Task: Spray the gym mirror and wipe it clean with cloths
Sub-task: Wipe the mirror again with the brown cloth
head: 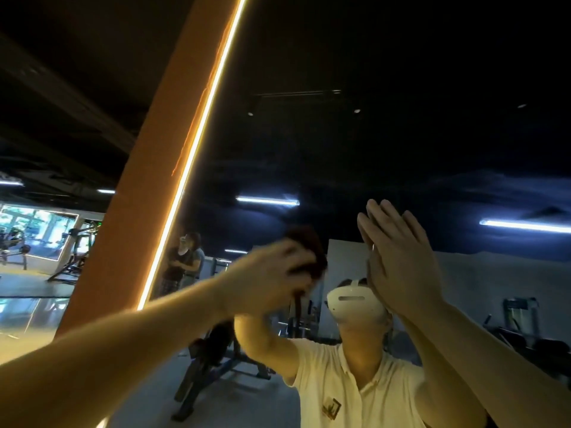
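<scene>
My left hand (pixel 272 273) grips the dark cloth (pixel 307 245), bunched against the mirror (pixel 370 134) to wipe it. My right hand (pixel 398 257) lies flat beside it, fingers straight, on the mirror, likely bracing me.

The left hand (pixel 268 281), blurred, grips a dark cloth (pixel 309 248) against the mirror (pixel 340 134). The right hand (pixel 404 267) lies flat on the glass, its fingers (pixel 392 223) straight and pointing up, meeting their reflection. An orange pillar (pixel 148 180) with a lit strip (pixel 197 140) borders the mirror's left edge.
</scene>
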### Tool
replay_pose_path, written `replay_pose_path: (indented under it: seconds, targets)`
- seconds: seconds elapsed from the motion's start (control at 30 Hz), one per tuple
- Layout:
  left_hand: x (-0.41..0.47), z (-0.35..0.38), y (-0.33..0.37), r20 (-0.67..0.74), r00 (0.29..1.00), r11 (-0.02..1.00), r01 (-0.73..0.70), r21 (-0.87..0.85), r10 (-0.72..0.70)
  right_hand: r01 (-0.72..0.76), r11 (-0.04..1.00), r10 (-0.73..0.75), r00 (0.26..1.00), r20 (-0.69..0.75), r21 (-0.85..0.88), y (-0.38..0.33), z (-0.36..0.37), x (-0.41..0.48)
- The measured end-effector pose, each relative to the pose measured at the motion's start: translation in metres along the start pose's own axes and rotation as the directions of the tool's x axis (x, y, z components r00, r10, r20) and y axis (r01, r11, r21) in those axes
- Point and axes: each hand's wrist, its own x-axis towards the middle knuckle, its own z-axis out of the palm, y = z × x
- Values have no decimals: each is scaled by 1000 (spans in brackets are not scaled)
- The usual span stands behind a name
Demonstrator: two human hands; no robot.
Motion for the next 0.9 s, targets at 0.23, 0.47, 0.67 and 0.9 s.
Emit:
replay_pose_path:
  seconds: [0.23, 0.47, 0.67, 0.9]
  targets:
    - [47, 3, -69, -297, 519, 590, 764, -262, -802, 7, 998, -6, 1000, 14, -70, -1, 0, -1]
    - [4, 10, 74, -152, 894, 881, 364, -303, -422, -10, 998, 13, 999, 42, -69, -5, -6, 1]
    - [-20, -8, -41, -184, 824, 844, 526, -104, -536, -2, 998, 3, 1000, 19, -65, -5, -6, 2]
    - [35, 3, 22, -243, 528, 581, 736, -348, -814, -7, 996, 13, 998, 63, -85, -9, -10, -2]
